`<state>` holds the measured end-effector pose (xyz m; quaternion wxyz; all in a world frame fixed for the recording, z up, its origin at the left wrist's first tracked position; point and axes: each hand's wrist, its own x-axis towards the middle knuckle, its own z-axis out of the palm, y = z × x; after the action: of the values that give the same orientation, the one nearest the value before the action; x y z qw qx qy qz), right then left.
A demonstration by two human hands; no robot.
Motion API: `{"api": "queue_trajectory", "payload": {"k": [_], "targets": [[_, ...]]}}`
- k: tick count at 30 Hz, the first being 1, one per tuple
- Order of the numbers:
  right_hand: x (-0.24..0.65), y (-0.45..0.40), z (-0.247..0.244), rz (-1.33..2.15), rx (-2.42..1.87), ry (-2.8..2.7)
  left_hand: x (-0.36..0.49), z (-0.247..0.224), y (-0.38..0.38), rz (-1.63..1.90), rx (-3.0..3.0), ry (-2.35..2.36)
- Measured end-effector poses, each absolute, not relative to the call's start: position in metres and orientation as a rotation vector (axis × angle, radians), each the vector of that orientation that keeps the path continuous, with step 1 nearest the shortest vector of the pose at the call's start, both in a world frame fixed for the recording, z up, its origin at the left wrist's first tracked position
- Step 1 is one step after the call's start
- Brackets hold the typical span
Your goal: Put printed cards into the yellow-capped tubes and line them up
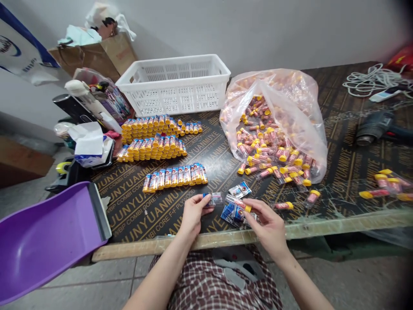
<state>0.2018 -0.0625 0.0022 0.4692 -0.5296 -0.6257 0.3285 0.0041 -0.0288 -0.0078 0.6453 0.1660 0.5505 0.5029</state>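
Note:
Near the table's front edge, my left hand [194, 214] pinches a small clear printed sleeve [215, 198]. To its right, my right hand [266, 221] holds a clear tube with a yellow cap [238, 203], its clear end pointing toward the sleeve. Flat blue sleeves [232, 214] lie beneath and beside the tube, and another one [240, 189] is just behind. A row of blue-labelled tubes [177, 176] lies beyond my left hand, with stacked labelled tubes [151, 147] farther back. An open plastic bag [274, 86] spills unlabelled yellow-capped tubes [266, 173] at the centre right.
A white basket [174, 92] stands at the back. Bottles [79, 90], a tissue pack [87, 146] and a paper bag [97, 54] crowd the left. A purple dustpan [58, 232] is at the lower left. A heat gun [377, 127] and white cable [368, 79] lie at right.

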Motion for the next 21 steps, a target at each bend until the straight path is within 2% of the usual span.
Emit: {"api": "queue_trajectory", "payload": {"k": [11,17,21], "targets": [[0.188,-0.069,0.008,0.562,-1.281,-1.619,0.005,-0.006,-0.029,1.205,0.321,1.324],[0.181,-0.073,0.004,0.717,-1.171,-1.715,0.005,-0.006,-0.030,1.299,0.472,1.370],[0.180,-0.074,-0.003,0.812,-1.120,-1.761,0.007,0.005,-0.034,1.240,0.535,1.200]]}}
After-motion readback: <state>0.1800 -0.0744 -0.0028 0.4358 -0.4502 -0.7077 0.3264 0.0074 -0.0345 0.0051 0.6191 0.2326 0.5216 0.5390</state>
